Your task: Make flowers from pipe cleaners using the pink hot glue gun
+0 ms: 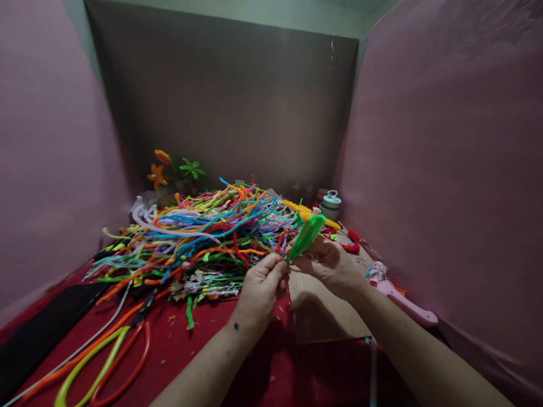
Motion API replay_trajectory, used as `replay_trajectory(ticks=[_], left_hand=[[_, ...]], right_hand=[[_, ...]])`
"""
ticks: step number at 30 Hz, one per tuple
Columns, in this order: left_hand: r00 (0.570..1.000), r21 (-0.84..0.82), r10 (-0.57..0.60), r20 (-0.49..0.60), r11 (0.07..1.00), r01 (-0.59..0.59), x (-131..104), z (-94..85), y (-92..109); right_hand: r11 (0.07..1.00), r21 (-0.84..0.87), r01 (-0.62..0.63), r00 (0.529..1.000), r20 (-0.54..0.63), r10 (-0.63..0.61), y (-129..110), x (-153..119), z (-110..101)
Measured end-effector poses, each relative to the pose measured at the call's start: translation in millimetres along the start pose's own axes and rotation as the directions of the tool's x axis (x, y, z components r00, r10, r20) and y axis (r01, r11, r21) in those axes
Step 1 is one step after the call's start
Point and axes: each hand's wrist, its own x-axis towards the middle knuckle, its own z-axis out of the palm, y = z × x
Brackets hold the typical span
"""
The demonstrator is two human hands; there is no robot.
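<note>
With thumb and fingers closed, the left hand (265,277) is pinching the base of the green loop (307,234) above the cardboard (328,316) while the right hand (328,263) is gripping its lower side, any slackening pinch possibly risking its untwisting.

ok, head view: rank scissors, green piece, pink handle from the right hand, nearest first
1. Green piece: at the right hand, upright just to its left, overlapping it in view.
2. Pink handle: on the table to its right, past the wrist.
3. Scissors: far to its left, beyond the left hand.
</note>
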Motion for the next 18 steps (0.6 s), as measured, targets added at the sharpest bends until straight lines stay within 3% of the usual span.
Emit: replay_trajectory(ticks=[5,10,12,14,16,18], left_hand=[[0.949,-0.224,-0.133,0.285,0.954,0.201,1,-4.0,6],[0.920,-0.193,-0.149,0.363,0.954,0.231,0,-4.9,9],[0.940,-0.077,-0.116,0.320,0.986,0.148,-1,-4.1,10],[0.973,0.115,-0.021,0.230,0.993,-0.006,-2,-3.3,10],[0.985,0.333,0.108,0.136,0.931,-0.148,-4,-2.8,8],[0.975,0.491,0.214,0.061,0.844,-0.216,-5,-2.6,6]], right_hand=[[0.982,0.176,-0.066,0.997,-0.021,0.071,11,0,-3],[0.960,0.253,-0.119,0.992,0.000,0.123,10,1,0],[0.955,0.272,-0.118,0.991,-0.023,0.129,12,1,3],[0.951,0.290,-0.103,0.989,-0.075,0.130,16,1,5],[0.958,0.277,-0.074,0.983,-0.144,0.117,19,0,8],[0.969,0.241,-0.046,0.975,-0.201,0.096,22,-2,11]])
